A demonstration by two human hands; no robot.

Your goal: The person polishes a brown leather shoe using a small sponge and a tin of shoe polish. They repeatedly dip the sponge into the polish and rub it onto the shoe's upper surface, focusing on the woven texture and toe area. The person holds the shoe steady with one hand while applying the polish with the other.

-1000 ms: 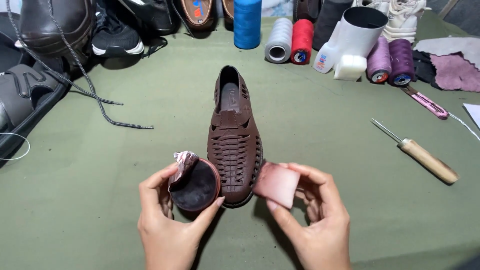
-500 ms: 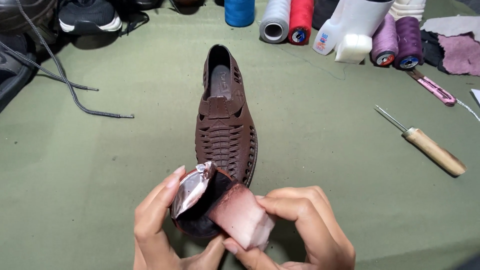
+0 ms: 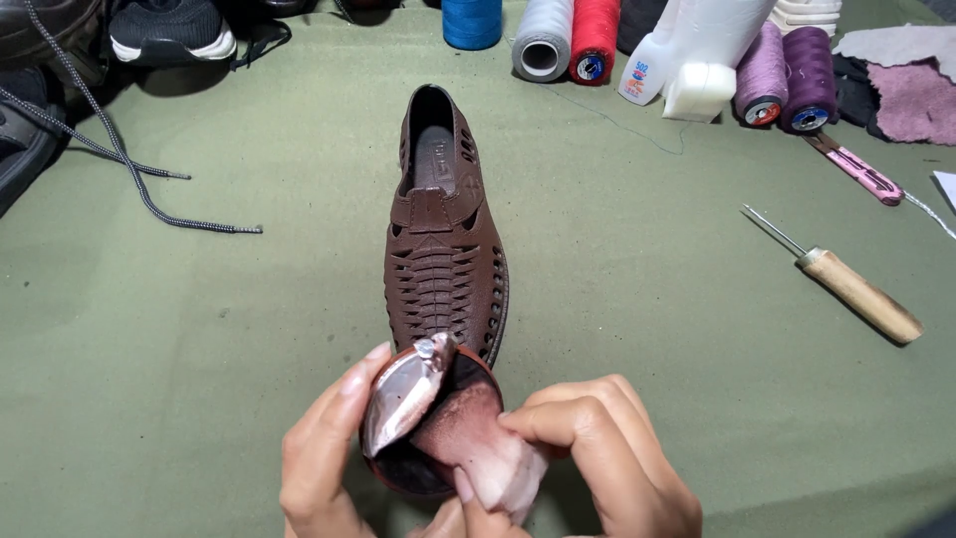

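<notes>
Two hands work at the near edge of the bench [image 3: 199, 399], which is covered in green cloth. The left hand [image 3: 324, 453] grips a small round tin [image 3: 423, 448] of dark polish, its foil lid peeled up and bent back. The right hand [image 3: 597, 458] is closed on a pinkish sponge [image 3: 478, 448] pressed into the tin; how much polish is left inside is hidden. Just beyond the tin lies a brown woven shoe [image 3: 443, 234], toe toward the hands. Thread spools [image 3: 593, 40] and a white bottle [image 3: 702, 45] line the far edge, partly cut off. A wooden-handled awl [image 3: 856, 294] lies toward the right edge.
</notes>
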